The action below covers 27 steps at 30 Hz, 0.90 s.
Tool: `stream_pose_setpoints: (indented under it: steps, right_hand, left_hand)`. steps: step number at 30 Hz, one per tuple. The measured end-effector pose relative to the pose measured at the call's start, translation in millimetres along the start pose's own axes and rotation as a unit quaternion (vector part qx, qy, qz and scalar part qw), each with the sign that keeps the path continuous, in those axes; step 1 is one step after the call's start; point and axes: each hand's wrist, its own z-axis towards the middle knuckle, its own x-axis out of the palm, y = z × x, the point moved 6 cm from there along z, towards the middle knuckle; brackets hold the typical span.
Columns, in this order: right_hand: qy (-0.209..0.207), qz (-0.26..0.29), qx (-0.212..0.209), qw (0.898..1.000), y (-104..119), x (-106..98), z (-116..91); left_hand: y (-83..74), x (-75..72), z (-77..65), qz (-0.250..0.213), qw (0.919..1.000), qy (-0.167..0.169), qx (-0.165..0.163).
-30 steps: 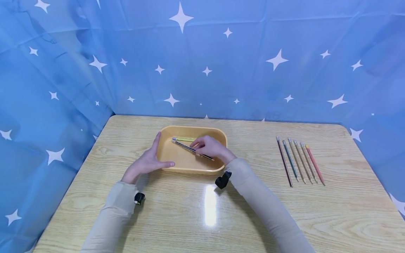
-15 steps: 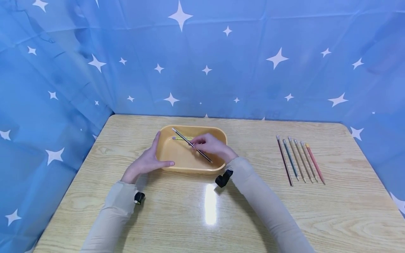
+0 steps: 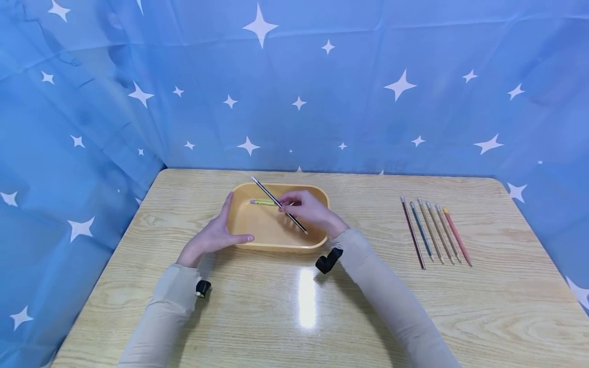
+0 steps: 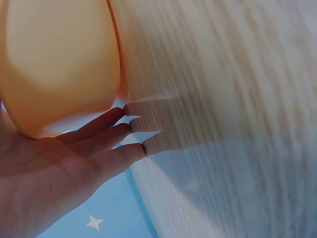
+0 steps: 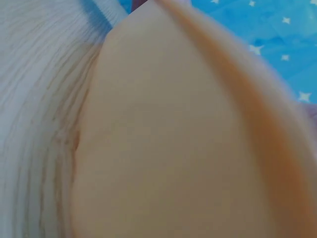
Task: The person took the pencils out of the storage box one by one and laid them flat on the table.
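Observation:
A shallow yellow-orange plastic tray [image 3: 257,230] stands on the table. My left hand [image 3: 213,234] spans its left end, index finger at the back left corner and thumb at the front rim. The left wrist view shows that hand's [image 4: 54,168] other fingers straight beside the tray wall [image 4: 59,64]. My right hand [image 3: 306,209] pinches a dark striped pencil [image 3: 265,191] over the tray, tilted, its pale end at the back left. A yellow-green pencil [image 3: 263,202] lies inside, partly hidden by the right hand. The right wrist view is filled by the tray wall [image 5: 163,124].
On the right of the wooden table [image 3: 368,214] several pencils lie roughly parallel: a dark red one [image 3: 412,232], a teal one [image 3: 422,231], several gold ones [image 3: 431,231] and a pink-red one [image 3: 457,236]. A blue starry cloth [image 3: 294,76] hangs behind the table.
My right hand has lifted the dark striped pencil from inside the tray, its pale end rising towards the back rim. The left hand and the tray stay in place.

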Motion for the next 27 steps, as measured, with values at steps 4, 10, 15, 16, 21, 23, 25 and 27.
stream_pose_setpoints:
  steps: [4, 10, 15, 16, 21, 23, 25, 27]
  right_hand:
    - [-0.001, 0.018, -0.007, 1.000, 8, -6, -6]
    - [0.000, 0.017, -0.012, 1.000, 15, -21, -18]
    - [0.002, -0.010, -0.007, 1.000, 13, -35, -33]
    - [0.001, -0.014, -0.006, 1.000, 12, -38, -36]
    - [-0.016, -0.022, -0.004, 1.000, 9, -55, -55]
    - [-0.024, -0.028, 0.001, 0.999, 6, -62, -62]
    - [-0.030, -0.031, 0.005, 0.999, 3, -68, -70]
    - [-0.038, -0.035, 0.011, 0.999, -2, -74, -77]
  left_hand:
    - [0.3, 0.1, 0.9, -0.004, 1.0000, 0.000, 0.003]
    - [0.3, 0.9, 0.7, -0.012, 0.9999, -0.001, 0.006]
    - [-1.5, 2.1, -1.2, -0.002, 1.0000, 0.000, 0.008]
    - [-2.1, 2.1, -1.7, -0.001, 1.0000, 0.000, 0.010]
    - [-4.1, 1.2, -3.2, -0.004, 0.9999, -0.003, 0.015]
    - [-4.1, 0.9, -3.4, -0.003, 0.9999, -0.002, 0.014]
    - [-3.8, 0.5, -3.5, -0.002, 0.9999, -0.002, 0.013]
    - [-3.5, 0.1, -3.5, -0.001, 0.9999, -0.002, 0.012]
